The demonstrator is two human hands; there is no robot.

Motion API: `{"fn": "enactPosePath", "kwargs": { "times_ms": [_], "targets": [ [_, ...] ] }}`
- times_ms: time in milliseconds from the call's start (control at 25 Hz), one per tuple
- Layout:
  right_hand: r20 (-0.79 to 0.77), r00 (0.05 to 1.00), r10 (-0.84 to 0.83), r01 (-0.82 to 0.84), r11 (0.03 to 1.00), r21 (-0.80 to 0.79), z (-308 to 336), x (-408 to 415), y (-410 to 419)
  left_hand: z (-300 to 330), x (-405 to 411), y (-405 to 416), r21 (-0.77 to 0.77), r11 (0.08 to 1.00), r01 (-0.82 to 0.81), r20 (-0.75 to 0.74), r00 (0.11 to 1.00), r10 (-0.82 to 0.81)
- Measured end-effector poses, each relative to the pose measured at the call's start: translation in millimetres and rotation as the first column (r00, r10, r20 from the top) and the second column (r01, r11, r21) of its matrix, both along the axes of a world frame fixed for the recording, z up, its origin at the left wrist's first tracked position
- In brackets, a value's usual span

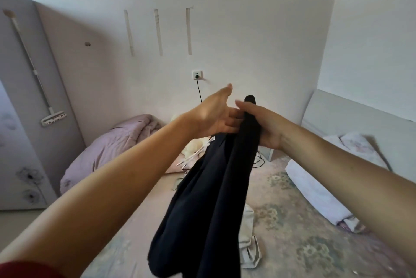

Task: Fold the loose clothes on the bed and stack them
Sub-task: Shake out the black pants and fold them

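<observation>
I see the dark garment (209, 199) hanging in the air above the bed (292, 221), bunched at its top end in the right hand (263, 124) — those fingers are curled round the cloth. My left hand (216, 113) sits just beside it, fingers mostly straight and reaching to the fabric, thumb raised; whether it pinches anything I cannot tell. Under the garment lies a pale cloth (247, 239) on the bed. A pink quilt (108, 149) is heaped far left — a white rolled blanket (315, 190) lies right.
</observation>
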State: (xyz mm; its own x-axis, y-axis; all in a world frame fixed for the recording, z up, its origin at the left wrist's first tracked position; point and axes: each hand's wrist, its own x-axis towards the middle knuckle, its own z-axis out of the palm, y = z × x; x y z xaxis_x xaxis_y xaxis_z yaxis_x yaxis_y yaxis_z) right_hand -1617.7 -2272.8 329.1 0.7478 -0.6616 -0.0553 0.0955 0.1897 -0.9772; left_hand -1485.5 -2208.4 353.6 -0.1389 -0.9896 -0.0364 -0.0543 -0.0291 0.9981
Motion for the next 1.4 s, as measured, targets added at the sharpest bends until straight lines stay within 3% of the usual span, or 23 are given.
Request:
{"fn": "enactPosePath", "kwargs": {
  "times_ms": [40, 120, 200, 280, 440, 560, 640, 800, 1040, 1160, 1280, 1400],
  "targets": [
    [-0.032, 0.999, -0.032, 0.032, 0.999, -0.007, -0.5, 1.6, -0.4, 0.1, 7.0, 6.0, -0.011, 1.000, 0.024, 0.020, 1.000, -0.024],
    [-0.090, 0.995, -0.042, 0.037, 0.998, -0.053, -0.6, 4.1, -1.8, 5.5, 30.9, 15.3, -0.125, 0.988, -0.086, 0.045, 0.995, 0.092],
    [-0.172, 0.985, 0.006, -0.028, 0.992, -0.124, 2.5, 5.3, -2.0, 9.9, 70.9, 27.3, -0.294, 0.929, -0.223, 0.056, 0.967, 0.249],
    [-0.237, 0.969, 0.065, -0.118, 0.968, -0.220, 7.8, 6.4, 2.2, -4.2, 109.6, 40.9, -0.374, 0.903, -0.211, 0.166, 0.943, 0.290],
    [-0.232, 0.948, 0.219, -0.286, 0.905, -0.316, 30.4, 3.5, 7.4, -61.0, 123.9, 43.2, -0.224, 0.974, 0.028, 0.381, 0.923, 0.061],
    [-0.220, 0.956, 0.194, -0.270, 0.877, -0.398, 55.0, -5.7, 4.6, -84.9, 104.8, 27.4, -0.139, 0.970, 0.201, 0.446, 0.887, -0.120],
    [-0.211, 0.965, 0.153, -0.235, 0.862, -0.449, 71.4, -14.9, -0.4, -89.8, 96.0, 20.4, -0.155, 0.956, 0.249, 0.498, 0.856, -0.142],
    [-0.231, 0.972, -0.052, -0.097, 0.803, -0.588, 90.8, -39.7, -21.8, -85.7, 99.7, 20.2, -0.117, 0.973, 0.201, 0.567, 0.817, -0.101],
    [-0.301, 0.857, -0.418, 0.028, 0.622, -0.783, 75.7, -72.5, -46.6, -54.8, 113.1, 21.1, -0.091, 0.996, 0.020, 0.637, 0.769, 0.043],
    [-0.266, 0.853, -0.450, 0.107, 0.649, -0.753, 58.8, -71.4, -47.1, -29.6, 111.1, 18.5, -0.080, 0.997, 0.008, 0.699, 0.713, 0.051],
    [-0.116, 0.909, -0.401, 0.213, 0.684, -0.698, 45.0, -66.3, -46.5, -5.6, 104.9, 11.3, -0.109, 0.994, -0.007, 0.773, 0.627, 0.089],
    [-0.176, 0.885, -0.431, 0.105, 0.553, -0.827, 35.2, -67.4, -53.5, 20.8, 100.9, 5.8, -0.138, 0.989, -0.060, 0.827, 0.542, 0.149]
  ]
}}
